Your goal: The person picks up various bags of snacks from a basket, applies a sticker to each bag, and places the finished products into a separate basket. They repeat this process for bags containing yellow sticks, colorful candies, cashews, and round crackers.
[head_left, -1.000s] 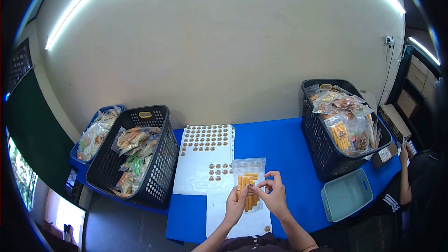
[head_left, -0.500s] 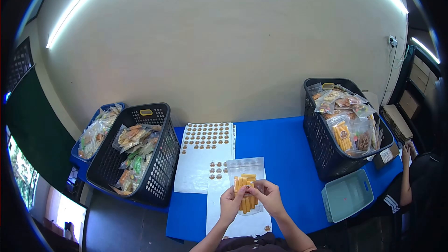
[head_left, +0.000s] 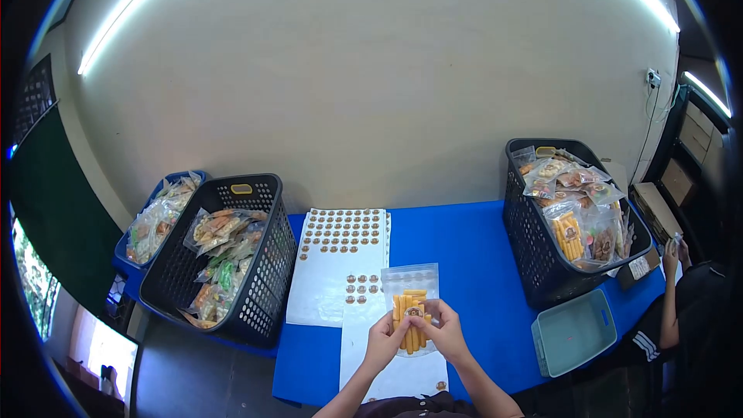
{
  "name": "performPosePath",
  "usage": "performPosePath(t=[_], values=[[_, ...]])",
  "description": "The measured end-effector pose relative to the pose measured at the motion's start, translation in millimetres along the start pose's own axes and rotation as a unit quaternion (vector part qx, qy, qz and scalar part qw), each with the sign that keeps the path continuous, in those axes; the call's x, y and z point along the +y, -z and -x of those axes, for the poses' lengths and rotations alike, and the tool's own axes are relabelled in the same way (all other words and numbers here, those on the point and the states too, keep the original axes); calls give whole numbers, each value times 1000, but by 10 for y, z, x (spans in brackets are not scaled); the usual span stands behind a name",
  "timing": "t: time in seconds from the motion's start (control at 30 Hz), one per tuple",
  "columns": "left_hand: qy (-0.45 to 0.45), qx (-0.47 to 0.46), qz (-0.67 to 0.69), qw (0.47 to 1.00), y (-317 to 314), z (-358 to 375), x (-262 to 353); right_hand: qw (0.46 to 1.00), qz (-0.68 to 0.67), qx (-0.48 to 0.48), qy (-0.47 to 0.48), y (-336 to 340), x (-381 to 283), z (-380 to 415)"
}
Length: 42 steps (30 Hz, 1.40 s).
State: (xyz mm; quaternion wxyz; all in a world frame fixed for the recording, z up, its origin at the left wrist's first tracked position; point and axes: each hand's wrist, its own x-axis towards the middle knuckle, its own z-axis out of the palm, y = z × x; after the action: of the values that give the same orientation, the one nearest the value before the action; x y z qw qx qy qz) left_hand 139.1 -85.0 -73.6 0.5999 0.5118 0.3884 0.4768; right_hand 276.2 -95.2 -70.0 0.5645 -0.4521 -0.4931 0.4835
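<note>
Head camera on the action: the left hand (head_left: 384,339) and the right hand (head_left: 445,333) have a clear pouch (head_left: 416,277) of golden stick snacks (head_left: 410,338) between them, fingers curled at its sides and thumbs meeting over a round label (head_left: 414,313) on its front. The pouch is right at the near edge of the blue table (head_left: 453,251), above the lower sticker sheet (head_left: 357,348), where rows of round labels show just left of it. Overlapping that, the upper sticker sheet (head_left: 321,294) carries more rows. Over on the left, a dark basket (head_left: 267,286) full of bagged snacks stands beside a smaller blue basket (head_left: 122,251). Across to the right, another dark basket (head_left: 534,255) is heaped with pouches, a pale green tray (head_left: 569,333) sits just in front, and beyond it are a co-worker's hands (head_left: 675,254).
</note>
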Motion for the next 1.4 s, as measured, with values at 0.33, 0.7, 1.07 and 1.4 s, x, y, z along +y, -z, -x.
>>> performPosePath(t=[0.33,0.7,1.07,1.4], values=[[25,58,45,997,187,-81,-187,996,-51,-51,-55,-74,33,-35],[16,6,1,1000,119,-190,-148,997,-19,71,-17,-92,180,-113],[22,-44,7,999,-4,-317,-297,991,-49,120,-34,27,205,-268],[79,-83,35,993,-16,-322,-245,988,-31,151,-15,67,287,-317]])
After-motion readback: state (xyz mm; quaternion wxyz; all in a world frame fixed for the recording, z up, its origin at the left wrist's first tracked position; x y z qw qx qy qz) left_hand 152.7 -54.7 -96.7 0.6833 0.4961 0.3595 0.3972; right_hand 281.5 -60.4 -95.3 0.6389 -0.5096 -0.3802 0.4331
